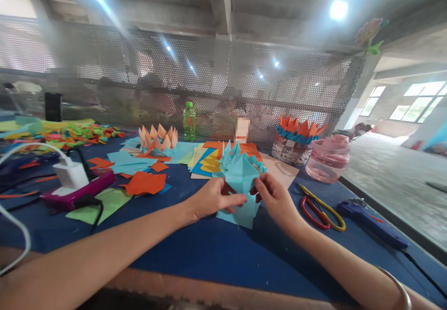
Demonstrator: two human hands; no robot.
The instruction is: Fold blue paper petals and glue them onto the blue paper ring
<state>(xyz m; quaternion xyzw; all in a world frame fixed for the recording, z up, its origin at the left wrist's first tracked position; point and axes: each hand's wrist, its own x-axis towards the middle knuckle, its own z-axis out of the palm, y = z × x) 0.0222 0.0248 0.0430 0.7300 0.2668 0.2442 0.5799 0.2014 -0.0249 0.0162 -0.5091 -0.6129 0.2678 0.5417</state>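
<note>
A light-blue folded paper ring with pointed tips [241, 172] is held up between my two hands at the middle of the table. My left hand [220, 197] grips its left side, thumb inside and fingers along the lower front. On the opposite side my right hand [270, 188] pinches the paper edge between thumb and fingers. Beneath the ring lies a light-blue paper sheet [240, 214]. Just behind are fanned yellow, blue and orange papers [211, 161]. Part of the ring's far side is hidden by its front.
Scissors [321, 212], a blue corded tool [372, 221] and a pink bottle [328, 158] are at right. An orange-blue paper crown [298, 131] sits on a round container [291, 151]. A peach crown [158, 138], green bottle [189, 123] and purple power strip [77, 191] are leftward.
</note>
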